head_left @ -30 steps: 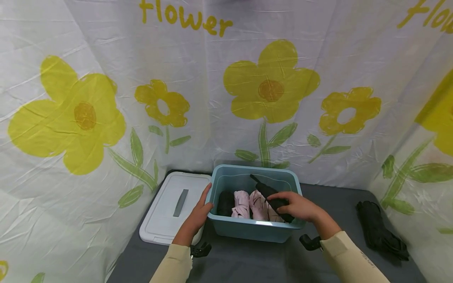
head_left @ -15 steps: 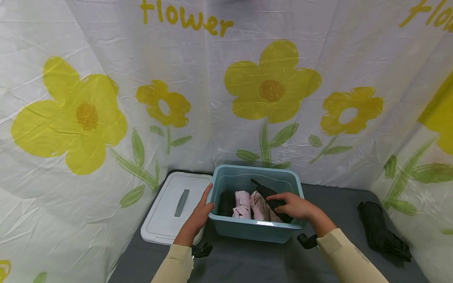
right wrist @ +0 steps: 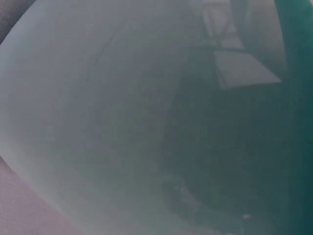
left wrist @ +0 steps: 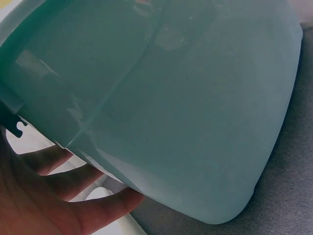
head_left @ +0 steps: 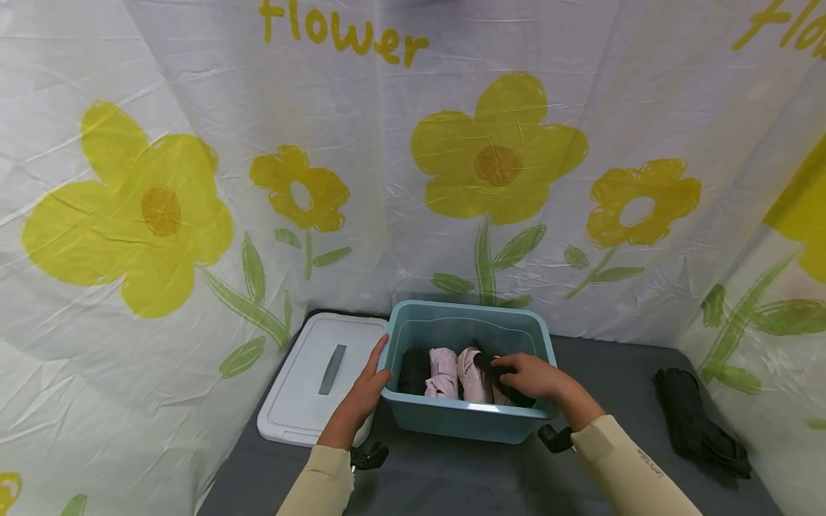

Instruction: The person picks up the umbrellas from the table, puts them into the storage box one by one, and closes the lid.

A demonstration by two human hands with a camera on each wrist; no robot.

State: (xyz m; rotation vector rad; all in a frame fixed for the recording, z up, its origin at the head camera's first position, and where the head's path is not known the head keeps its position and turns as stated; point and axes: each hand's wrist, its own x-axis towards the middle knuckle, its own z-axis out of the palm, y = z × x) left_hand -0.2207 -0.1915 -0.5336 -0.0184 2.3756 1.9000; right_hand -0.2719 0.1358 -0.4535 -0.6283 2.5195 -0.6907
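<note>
In the head view, my right hand (head_left: 537,375) reaches over the right end of a blue bin (head_left: 452,419), holding a black rolled bundle (head_left: 488,363) that looks like a folded umbrella. It lies low inside, beside two pink rolled bundles (head_left: 442,364) with wrapped ties and another black bundle (head_left: 414,370) at the left end. My left hand (head_left: 356,395) rests against the bin's left side, index finger stretched along the rim and thumb at the edge. The left wrist view shows its fingers (left wrist: 105,208) reaching along the wall. Only bin wall (right wrist: 122,122) fills the right wrist view.
A white lid (head_left: 297,383) with a grey handle lies left of the bin. Another black bundle (head_left: 700,423) rests at the right of the dark grey table (head_left: 452,476). Behind stands a flower-printed sheet (head_left: 387,215).
My right hand has moved slightly left and lowered the black bundle into the bin; its thin upper end has dropped from near the far rim. My left hand stays at the bin's side.
</note>
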